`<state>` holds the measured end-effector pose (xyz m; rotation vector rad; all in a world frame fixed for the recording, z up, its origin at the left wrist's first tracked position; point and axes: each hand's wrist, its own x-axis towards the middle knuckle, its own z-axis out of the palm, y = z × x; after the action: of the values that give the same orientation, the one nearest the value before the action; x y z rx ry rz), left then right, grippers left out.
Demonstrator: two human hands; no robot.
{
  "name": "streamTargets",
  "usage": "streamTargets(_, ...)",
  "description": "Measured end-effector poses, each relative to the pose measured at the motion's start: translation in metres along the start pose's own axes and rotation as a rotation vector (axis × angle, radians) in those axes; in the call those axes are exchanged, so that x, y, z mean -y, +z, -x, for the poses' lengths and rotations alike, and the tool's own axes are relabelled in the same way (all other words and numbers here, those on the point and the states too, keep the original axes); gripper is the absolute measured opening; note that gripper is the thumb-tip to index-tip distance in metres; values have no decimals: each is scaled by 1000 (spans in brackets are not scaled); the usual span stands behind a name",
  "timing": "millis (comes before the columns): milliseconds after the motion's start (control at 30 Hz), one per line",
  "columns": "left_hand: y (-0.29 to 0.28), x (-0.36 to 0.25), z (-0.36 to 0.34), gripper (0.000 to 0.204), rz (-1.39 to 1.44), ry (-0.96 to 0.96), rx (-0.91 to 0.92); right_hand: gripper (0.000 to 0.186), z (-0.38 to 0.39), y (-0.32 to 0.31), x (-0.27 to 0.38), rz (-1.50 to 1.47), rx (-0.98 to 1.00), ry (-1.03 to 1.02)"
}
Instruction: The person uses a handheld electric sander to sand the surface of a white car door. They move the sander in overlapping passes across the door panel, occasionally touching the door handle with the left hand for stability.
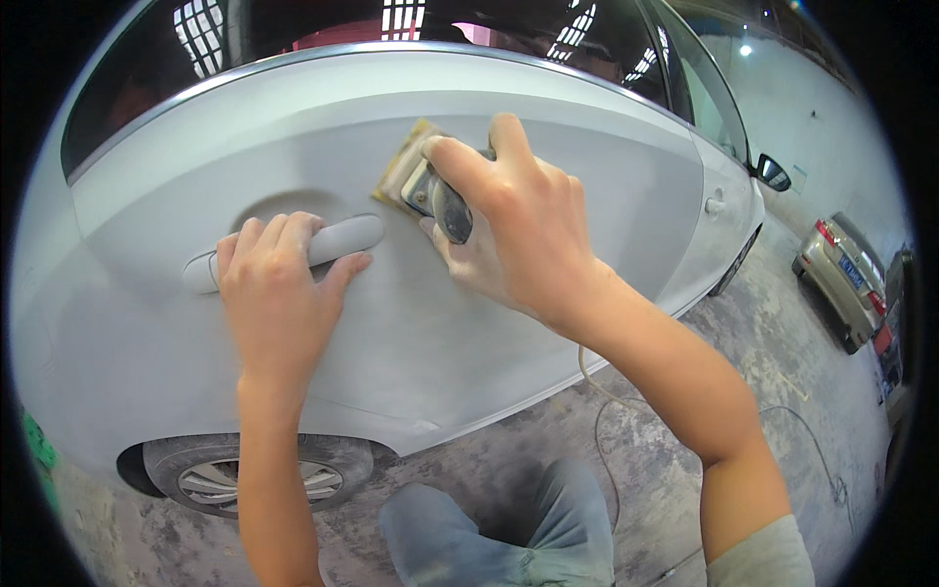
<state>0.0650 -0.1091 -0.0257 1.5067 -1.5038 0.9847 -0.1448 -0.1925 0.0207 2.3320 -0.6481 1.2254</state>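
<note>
A pale, matte car door [411,323] fills the middle of the view, with grey patches on its surface. My left hand [279,279] wraps its fingers over the door handle [347,238], thumb below it. To the right of the handle, my right hand [514,210] grips a sander [450,207] with a dark body. The sander's yellowish-edged pad [399,176] is tilted and meets the door panel just under the crease line. My palm and fingers cover part of the tool.
A dark window [391,64] with a bright trim strip runs above the door. Below left is the rear wheel [264,474]. A thin cord [599,440] trails across the dusty concrete floor [675,421]. Another car [843,274] stands at the far right beside a pale wall [812,117].
</note>
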Motion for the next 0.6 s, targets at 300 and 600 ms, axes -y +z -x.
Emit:
streamTargets(300,8,7,10,53,109,-32,-146,44,-35,3,15,90,-6,-311)
streamTargets(600,13,10,10,64,158,-58,-179,63,-35,-6,1,184,53,-331)
